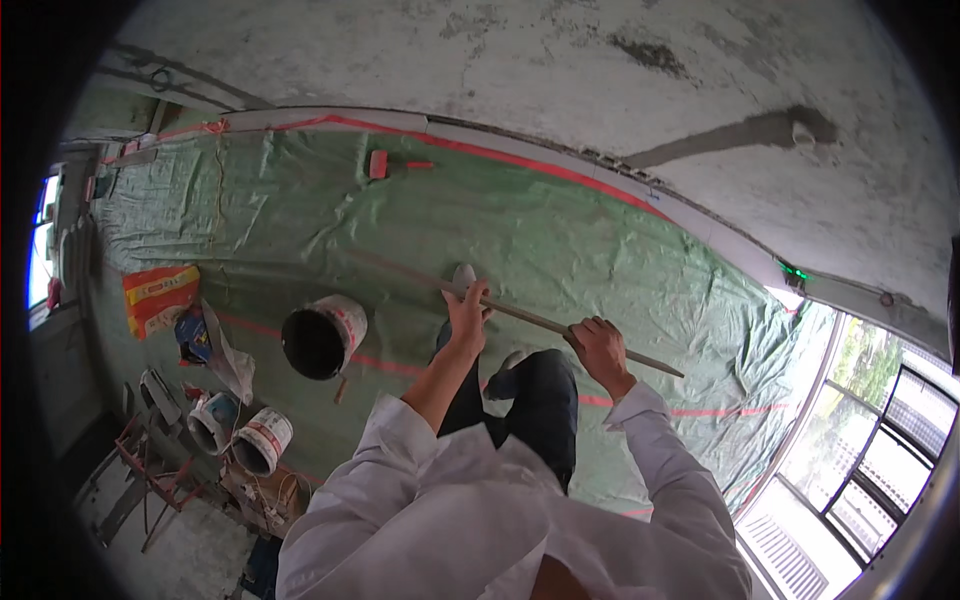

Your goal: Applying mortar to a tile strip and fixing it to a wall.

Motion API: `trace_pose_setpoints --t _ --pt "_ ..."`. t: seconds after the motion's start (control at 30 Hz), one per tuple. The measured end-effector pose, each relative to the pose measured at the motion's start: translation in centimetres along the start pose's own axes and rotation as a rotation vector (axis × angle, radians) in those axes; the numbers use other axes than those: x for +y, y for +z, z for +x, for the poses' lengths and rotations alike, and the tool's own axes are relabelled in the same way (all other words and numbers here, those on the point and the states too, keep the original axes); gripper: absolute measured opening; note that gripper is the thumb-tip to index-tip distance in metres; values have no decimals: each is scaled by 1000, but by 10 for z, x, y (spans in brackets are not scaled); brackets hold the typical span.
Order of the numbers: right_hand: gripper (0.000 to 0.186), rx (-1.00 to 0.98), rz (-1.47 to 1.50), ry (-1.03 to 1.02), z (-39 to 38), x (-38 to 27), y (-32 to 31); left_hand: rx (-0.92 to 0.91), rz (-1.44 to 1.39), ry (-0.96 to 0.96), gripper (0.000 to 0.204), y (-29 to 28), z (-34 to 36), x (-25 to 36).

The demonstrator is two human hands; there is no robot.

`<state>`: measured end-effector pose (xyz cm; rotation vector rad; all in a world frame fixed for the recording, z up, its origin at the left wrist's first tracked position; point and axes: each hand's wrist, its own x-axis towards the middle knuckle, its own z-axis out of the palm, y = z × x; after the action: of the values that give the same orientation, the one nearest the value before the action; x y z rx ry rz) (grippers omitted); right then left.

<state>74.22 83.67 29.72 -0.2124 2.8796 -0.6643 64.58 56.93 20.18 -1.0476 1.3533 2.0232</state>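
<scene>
I hold a long, narrow stick [545,325] with both hands, sloping down from upper left to lower right across the front of my body. My left hand [466,315] grips it near its upper-left end, just in front of a pale shoe [463,272] of mine. My right hand [600,350] is closed on it farther right, short of the lower-right end. Below the stick, my dark-trousered legs [530,400] are bent over the green sheet [420,220] covering the floor.
A large bucket [325,338] stands left, with bags [160,300], two smaller buckets [262,440] and a red folding frame [155,475] beyond. Small red objects [378,164] lie ahead near a concrete wall [560,70]. Windows [860,430] are at right and far left.
</scene>
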Motion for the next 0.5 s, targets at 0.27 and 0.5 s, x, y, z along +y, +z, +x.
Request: trace_pose_setpoints --t 0.27,0.5 --pt "19 -128 -155 385 47 193 -29 187 -1 77 52 84 178 51" --pt "23 -147 -136 375 144 352 98 200 81 161 42 116 347 27"
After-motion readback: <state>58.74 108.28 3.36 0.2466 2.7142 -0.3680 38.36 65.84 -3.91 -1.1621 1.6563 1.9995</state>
